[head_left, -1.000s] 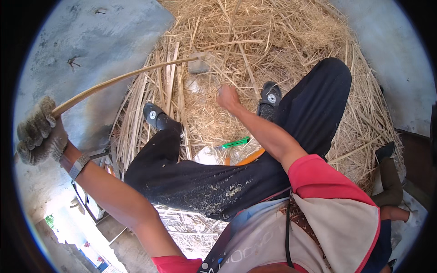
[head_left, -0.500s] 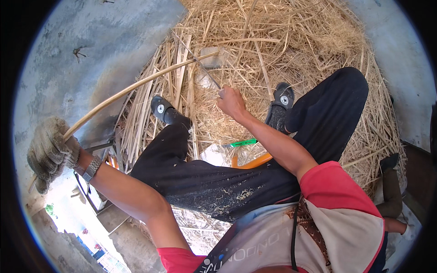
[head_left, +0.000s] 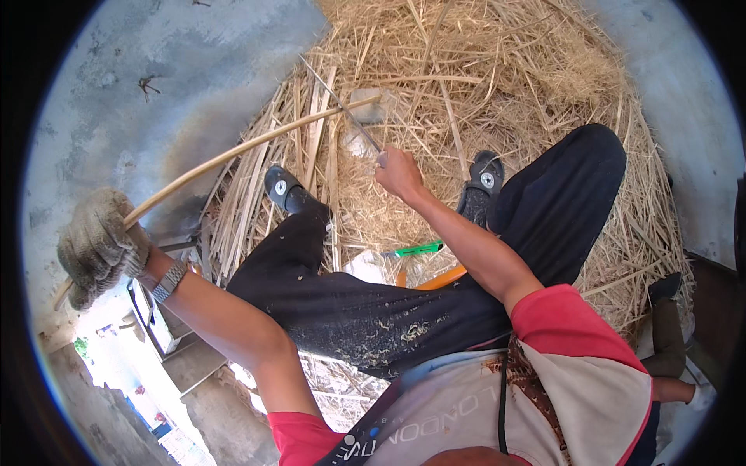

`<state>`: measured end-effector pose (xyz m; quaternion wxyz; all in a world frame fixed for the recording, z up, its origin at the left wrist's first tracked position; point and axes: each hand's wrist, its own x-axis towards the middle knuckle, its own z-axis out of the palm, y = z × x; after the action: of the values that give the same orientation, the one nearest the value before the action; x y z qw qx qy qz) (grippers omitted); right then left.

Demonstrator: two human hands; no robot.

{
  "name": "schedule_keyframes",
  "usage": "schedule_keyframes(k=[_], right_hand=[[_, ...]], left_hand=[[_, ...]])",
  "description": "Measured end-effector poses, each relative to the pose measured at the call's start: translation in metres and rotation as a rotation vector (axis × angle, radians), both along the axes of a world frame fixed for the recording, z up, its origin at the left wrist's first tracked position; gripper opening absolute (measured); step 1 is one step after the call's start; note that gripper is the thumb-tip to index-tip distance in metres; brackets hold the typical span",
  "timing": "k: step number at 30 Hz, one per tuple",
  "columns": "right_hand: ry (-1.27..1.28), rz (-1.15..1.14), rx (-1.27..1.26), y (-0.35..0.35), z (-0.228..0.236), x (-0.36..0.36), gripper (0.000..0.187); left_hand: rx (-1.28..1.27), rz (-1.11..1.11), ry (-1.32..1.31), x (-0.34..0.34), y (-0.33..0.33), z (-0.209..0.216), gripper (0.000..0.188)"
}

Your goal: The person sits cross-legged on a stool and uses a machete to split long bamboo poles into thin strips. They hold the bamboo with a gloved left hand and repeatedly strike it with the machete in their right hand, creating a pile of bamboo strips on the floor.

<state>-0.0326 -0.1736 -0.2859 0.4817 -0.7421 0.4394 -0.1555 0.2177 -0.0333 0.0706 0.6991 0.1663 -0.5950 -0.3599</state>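
My left hand (head_left: 105, 245), in a thick knitted glove, is closed around one end of a long, slightly bent, pale strip (head_left: 233, 152) that looks like split bamboo. The strip slants up and right from the glove, and its far end lies by a small grey block (head_left: 368, 107). Bare, my right hand (head_left: 400, 172) grips the handle of a knife (head_left: 363, 130). The narrow blade points up and left and crosses the strip near its far end, seemingly against it. Whether the blade bites into the strip cannot be seen.
Straw-like shavings (head_left: 497, 62) heap up ahead and around my slippers. A green-handled tool (head_left: 420, 248) and a curved orange piece (head_left: 441, 278) lie by my legs. Long split strips (head_left: 252, 186) are piled at left, beside a grey wall (head_left: 179, 85). Another person's limb (head_left: 668, 349) shows at right.
My left hand has shifted slightly up and right with the strip, bringing it toward the knife. My right hand and the knife stay almost in place; the whole view has shifted a little.
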Motion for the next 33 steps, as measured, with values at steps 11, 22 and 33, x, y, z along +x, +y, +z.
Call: schedule_keyframes(k=[11,22,33], right_hand=[[-0.075,0.045,-0.167,0.001,-0.023,0.015,0.016],[-0.01,0.088,-0.008,0.013,0.013,0.019,0.017],[0.007,0.1,-0.008,-0.001,0.004,0.023,0.019]], left_hand=[[0.02,0.097,0.049,0.012,0.01,-0.007,0.031],[0.039,0.226,0.098,0.028,0.027,-0.009,0.031],[0.095,0.278,0.117,0.03,0.029,-0.013,0.029]])
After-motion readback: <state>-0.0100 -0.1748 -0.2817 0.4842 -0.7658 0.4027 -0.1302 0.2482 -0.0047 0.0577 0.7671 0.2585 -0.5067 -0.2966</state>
